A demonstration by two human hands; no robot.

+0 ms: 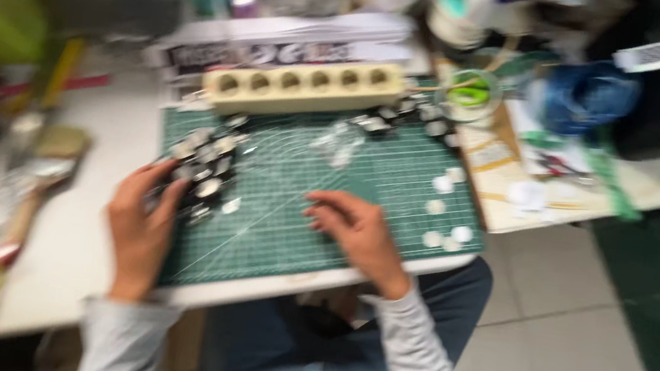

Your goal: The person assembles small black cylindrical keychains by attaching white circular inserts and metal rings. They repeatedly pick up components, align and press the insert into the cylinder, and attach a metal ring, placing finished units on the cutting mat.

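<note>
While the picture was blurred by head movement, the nearest things could be made out: the person's grey sleeves and, beyond them, two bare hands resting on a green cutting mat [282,230] that lay on a white table [80,239]. The left hand [142,225] sat at the mat's left edge, its fingers [170,191] curled loosely against a heap of small round pieces [206,166], dark and silvery, touching the nearest ones; whether any piece was actually pinched could not be told. The right hand [358,231] lay near the middle of the mat, palm down, fingers bent and close together, apparently holding nothing.

Those pieces looked small, light and stiff, probably smooth and apt to slide or scatter on the mat, so each would best be taken by its rim between thumb and forefinger. A few white discs [445,237] lay apart to the right, thin and likely lighter still.

Farther off, a long pale block with a row of round holes [304,87] stood across the mat's far edge, with more dark pieces [380,122] just before it. Beyond were printed papers [280,41], a small glass dish with something green [468,95], and bottles too blurred to describe.
</note>
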